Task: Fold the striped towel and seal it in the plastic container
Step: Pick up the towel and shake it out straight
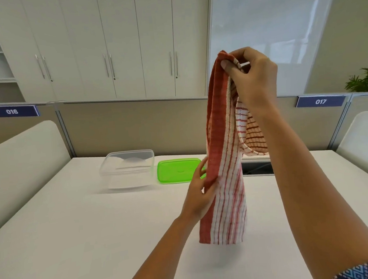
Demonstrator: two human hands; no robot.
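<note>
The red and white striped towel (224, 162) hangs in the air over the white table (76, 234), draped in a long bunch. My right hand (250, 73) pinches its top end high up. My left hand (198, 192) grips the towel's red left edge about halfway down. The towel's bottom end hangs just above the table. At the back of the table stands the clear plastic container (127, 168), uncovered, with its green lid (178, 171) lying flat just to its right; the towel and my left hand hide the lid's right edge.
Low partitions with number plates 016 (12, 111) and 017 (320, 101) close the desk's far side. White rounded side panels (21, 163) stand left and right. A dark cable slot (257, 168) lies behind the towel. Cabinets and a plant (366, 80) are beyond.
</note>
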